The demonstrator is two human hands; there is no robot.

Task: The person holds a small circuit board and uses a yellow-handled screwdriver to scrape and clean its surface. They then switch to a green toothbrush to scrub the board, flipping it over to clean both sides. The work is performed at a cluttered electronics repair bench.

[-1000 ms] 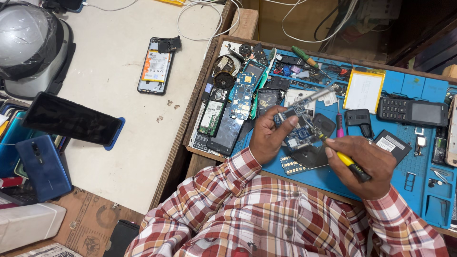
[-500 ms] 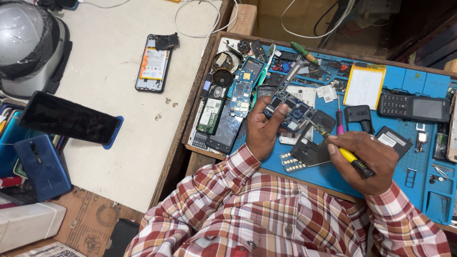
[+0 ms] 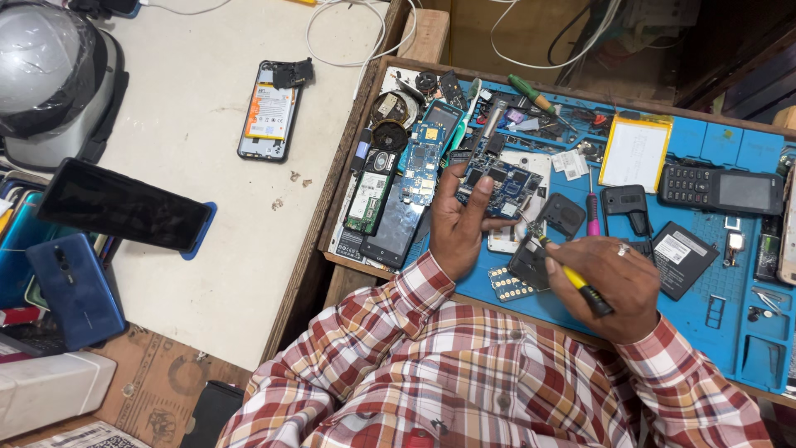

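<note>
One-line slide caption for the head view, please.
Left hand holds a blue circuit board while the right hand grips a yellow-handled screwdriver over a blue mat.

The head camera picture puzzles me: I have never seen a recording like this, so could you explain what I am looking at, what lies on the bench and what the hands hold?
There is no machine here. A person in a checked shirt wears a camera on the head, so the single view looks down on their own arms and workbench.

The left hand holds up a small blue circuit board. The right hand grips a yellow-handled tool, probably a screwdriver, its tip pointing toward the board.

Below them lies a blue work mat strewn with phone parts: a black keypad phone, a yellow-edged flat battery, a green-handled screwdriver and more boards.

On the pale table to the left lie an opened phone with its insides showing, a dark phone face up, a blue phone and a grey helmet.
</note>
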